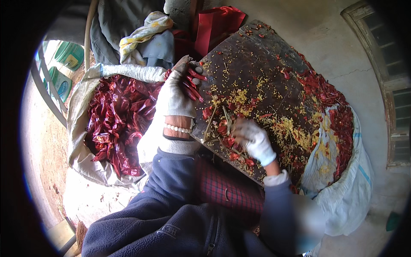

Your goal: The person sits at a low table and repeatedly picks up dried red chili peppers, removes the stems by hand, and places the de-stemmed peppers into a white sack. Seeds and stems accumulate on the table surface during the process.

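My left hand, in a dirty white knit glove, is closed around several dried red chillies at the left edge of a dark board. Blurred, my right hand, also gloved, is over the board's near part, beside dry stems and broken red chilli pieces; whether its fingers hold anything cannot be told. Yellow chilli seeds are scattered across the board. To the left, a white woven sack stands open, filled with whole dried red chillies.
A second woven sack with red chillies adjoins the board's right side. Behind are a red paper bag and a yellow-and-white towel. Green plastic buckets stand at upper left. A wall with a wooden-framed window is at right.
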`<state>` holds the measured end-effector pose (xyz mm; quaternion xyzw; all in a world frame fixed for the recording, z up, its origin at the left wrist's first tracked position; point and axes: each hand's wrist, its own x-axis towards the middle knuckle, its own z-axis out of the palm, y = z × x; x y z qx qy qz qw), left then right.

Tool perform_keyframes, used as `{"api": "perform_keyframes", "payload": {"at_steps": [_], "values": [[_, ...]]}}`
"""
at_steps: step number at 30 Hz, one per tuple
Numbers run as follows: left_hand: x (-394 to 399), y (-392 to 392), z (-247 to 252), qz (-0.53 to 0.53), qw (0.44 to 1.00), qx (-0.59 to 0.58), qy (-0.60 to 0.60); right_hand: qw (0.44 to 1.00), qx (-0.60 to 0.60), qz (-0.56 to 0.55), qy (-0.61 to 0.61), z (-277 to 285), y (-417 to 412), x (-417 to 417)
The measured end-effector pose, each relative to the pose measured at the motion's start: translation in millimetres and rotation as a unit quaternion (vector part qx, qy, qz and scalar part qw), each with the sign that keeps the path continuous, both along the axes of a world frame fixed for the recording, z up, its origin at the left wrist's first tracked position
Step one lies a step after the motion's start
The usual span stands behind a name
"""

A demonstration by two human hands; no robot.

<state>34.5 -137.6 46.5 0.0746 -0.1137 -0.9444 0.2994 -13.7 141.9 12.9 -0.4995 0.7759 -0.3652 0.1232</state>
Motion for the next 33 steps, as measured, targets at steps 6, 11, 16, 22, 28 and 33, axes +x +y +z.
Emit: {"api": "perform_keyframes", "payload": {"at_steps": [6, 11, 16, 22, 28, 33], "values": [[6, -5, -1, 0.006, 1.000, -0.020, -0.009, 0.978, 0.067, 0.087, 0.178, 21, -47, 34], [3, -5, -3, -0.012, 1.000, -0.024, -0.006, 0.944, 0.179, 0.039, 0.275, 16, -99, 15], [-2, -5, -6, -0.005, 0.999, -0.031, -0.028, 0.927, 0.230, 0.037, 0.295, 26, -58, 38], [0, 5, -14, -0.025, 0.997, -0.070, -0.007, 0.922, 0.327, -0.051, 0.203, 43, 15, 113], [-5, 52, -6, -0.132, 0.990, -0.036, -0.016, 0.942, 0.309, -0.066, 0.114, 70, 71, 147], [-6, 113, 1, -0.188, 0.961, -0.144, -0.143, 0.951, 0.164, -0.261, 0.025, 91, 129, 108]]}}
